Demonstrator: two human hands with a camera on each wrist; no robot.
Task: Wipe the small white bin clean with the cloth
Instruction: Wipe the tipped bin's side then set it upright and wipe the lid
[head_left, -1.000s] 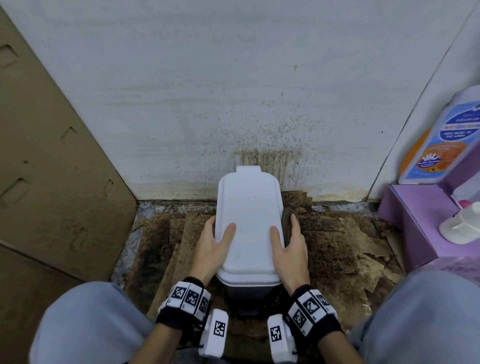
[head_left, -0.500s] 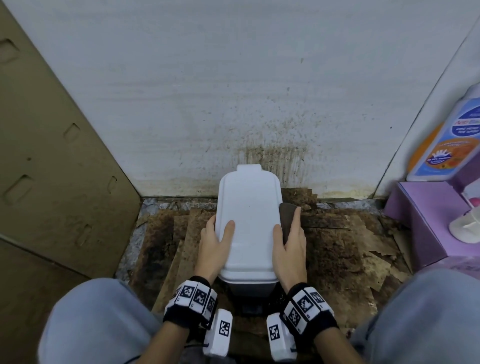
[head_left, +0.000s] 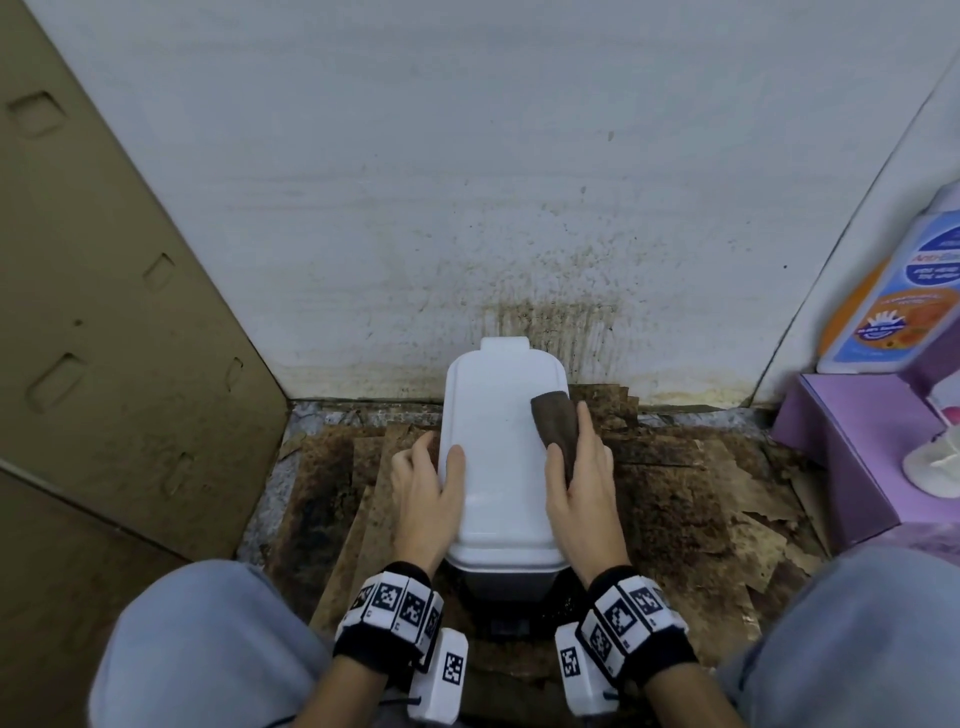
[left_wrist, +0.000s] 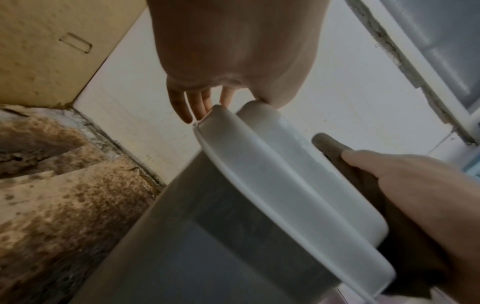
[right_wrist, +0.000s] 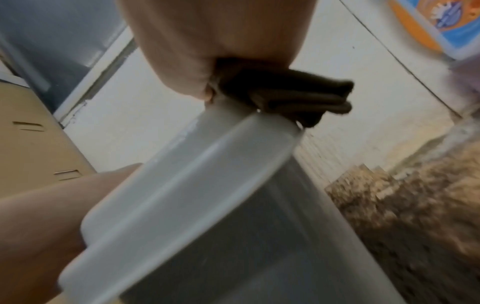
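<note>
**Wiping the lid: flat cloth, steady bin**

The small white bin (head_left: 501, 457) stood on the stained floor against the far wall, between the person's knees, with its lid closed. The left hand (head_left: 425, 486) clasped the bin's left side, thumb lying on the lid and fingers curled round the edge, holding it in place. The right hand (head_left: 582, 483) gripped the folded brown cloth (head_left: 556, 428), thumb over it and fingers beside it, with the cloth's far end lying on the right far part of the lid. The right wrist view showed the cloth (right_wrist: 285, 92) folded in several layers and touching the lid's rim.

The step in hand looked like wiping the lid top. To do it well, the cloth probably needed to be pressed flat under the fingers, not dragged by its edge, and swept in overlapping passes from far to near across the whole lid. The left hand would likely have to shift so its thumb did not cover an unwiped patch. Firm bracing mattered, since a light bin could slide on the flaking floor. The rim groove and the sides appeared still to do. The purple box (head_left: 852, 457) and bottle (head_left: 893, 306) stood well apart at right.
</note>
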